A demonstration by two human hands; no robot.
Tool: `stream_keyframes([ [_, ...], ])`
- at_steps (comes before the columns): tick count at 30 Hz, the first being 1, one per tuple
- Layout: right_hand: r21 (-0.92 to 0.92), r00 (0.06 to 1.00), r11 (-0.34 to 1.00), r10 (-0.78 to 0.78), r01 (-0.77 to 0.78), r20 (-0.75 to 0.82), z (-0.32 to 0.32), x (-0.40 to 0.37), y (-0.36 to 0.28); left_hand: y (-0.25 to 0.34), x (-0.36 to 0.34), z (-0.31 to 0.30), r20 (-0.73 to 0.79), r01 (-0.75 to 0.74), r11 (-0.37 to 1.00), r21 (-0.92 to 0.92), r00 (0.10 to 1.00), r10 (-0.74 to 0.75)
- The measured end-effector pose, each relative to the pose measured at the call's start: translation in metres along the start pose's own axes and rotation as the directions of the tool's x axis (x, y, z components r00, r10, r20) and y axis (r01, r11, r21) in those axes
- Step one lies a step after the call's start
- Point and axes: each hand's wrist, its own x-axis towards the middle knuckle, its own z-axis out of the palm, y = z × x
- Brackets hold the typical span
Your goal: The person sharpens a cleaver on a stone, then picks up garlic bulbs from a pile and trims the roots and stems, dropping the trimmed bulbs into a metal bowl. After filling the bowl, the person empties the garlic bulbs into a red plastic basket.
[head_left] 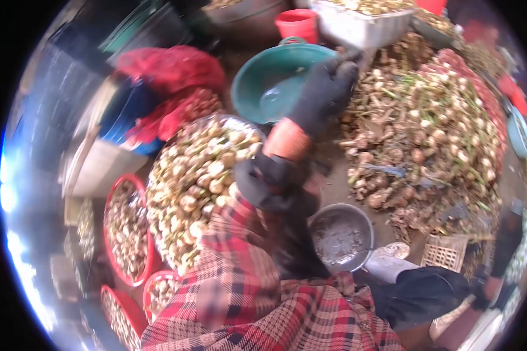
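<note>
My left hand point(336, 76), in a dark glove with an orange cuff, reaches forward over the right rim of a green basin point(255, 76). Its fingers are bent together at the left edge of a heap of pale, garlic-like bulbs point(427, 134) with dry stalks; what they hold, if anything, is hidden. Far to the right, my right hand point(507, 231), dark-gloved and blurred, lies at the edge of the view, lower than the heap. Below my left forearm sits a grey metal bowl point(366, 234) with bits of debris in it.
A wide round tray point(237, 123) of bulbs stands left of my arm, with red tubs point(108, 234) of smaller bulbs beside it. Red net sacks point(175, 70) lie behind. A red bucket point(297, 26) and a white crate point(363, 29) stand at the back.
</note>
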Motion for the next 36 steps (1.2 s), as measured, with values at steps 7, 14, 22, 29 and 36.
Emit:
stream_keyframes([
  [7, -0.869, 0.88, 0.364, -0.449, 0.336, 0.152, -0.106, 0.023, -0.103, -0.041, -0.147, -0.165, -0.01, 0.128, 0.683, 0.719, 0.985, -0.175],
  [14, -0.923, 0.615, -0.266, -0.689, 0.278, 0.384, -0.224, 0.004, -0.022, -0.063, -0.184, -0.189, 0.144, 0.13, 0.644, 0.754, 0.924, -0.355],
  [22, -0.899, 0.948, 0.4, -0.315, 0.18, 0.049, -0.161, -0.028, 0.033, -0.034, -0.006, 0.035, 0.904, -0.07, 0.966, 0.247, 0.377, -0.204],
  [29, -0.561, 0.868, 0.828, 0.28, -0.002, 0.41, 0.021, -0.039, 0.189, -0.099, -0.13, 0.261, 0.972, -0.57, 0.81, 0.138, 0.236, 0.0],
  [36, -0.45, 0.724, 0.883, 0.399, -0.137, 0.562, 0.088, -0.054, 0.311, -0.172, -0.19, 0.375, 0.859, -0.639, 0.761, 0.115, 0.448, 0.247],
])
